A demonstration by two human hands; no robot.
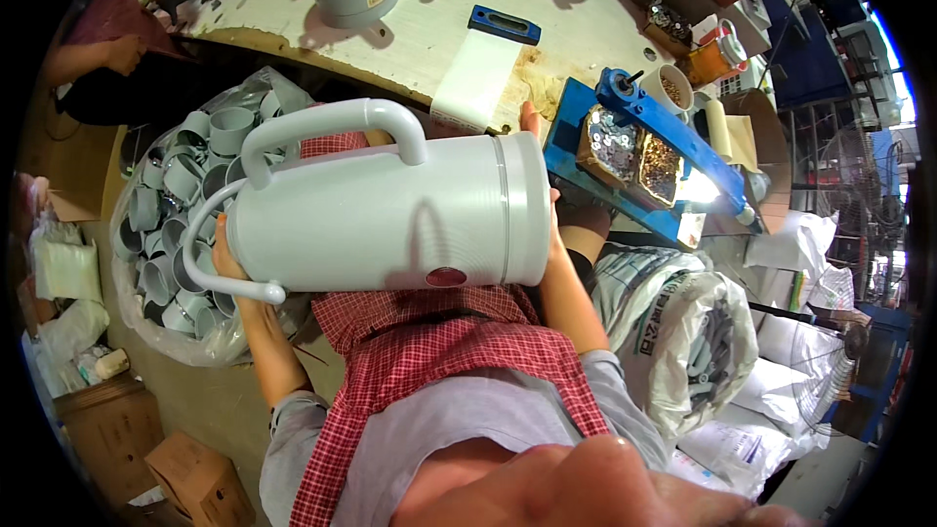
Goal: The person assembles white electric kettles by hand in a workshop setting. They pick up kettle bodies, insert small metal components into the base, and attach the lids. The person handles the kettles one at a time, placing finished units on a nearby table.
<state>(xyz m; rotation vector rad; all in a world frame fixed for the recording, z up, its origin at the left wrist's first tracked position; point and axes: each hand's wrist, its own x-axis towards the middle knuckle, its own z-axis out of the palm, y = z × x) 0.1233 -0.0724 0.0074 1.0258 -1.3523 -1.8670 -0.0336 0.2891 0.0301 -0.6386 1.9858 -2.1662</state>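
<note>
Head view: beyond the grip stretches a table (420,49); within it a jug (381,220) lies sideways, left hand (227,256) grasping one end, right hand (555,229) the other. Apparently a positioning step; moving on calls for balanced support.

Looks like smooth, glossy plastic on the grey jug (371,220). Shows matt cloth on the apron (444,346) below the jug, painted metal on the blue fixture (683,143) to its right, crinkled translucent plastic on the bag (207,353) to its left, and scuffed, matt, wood-like board on the table (429,44) beyond.
</note>
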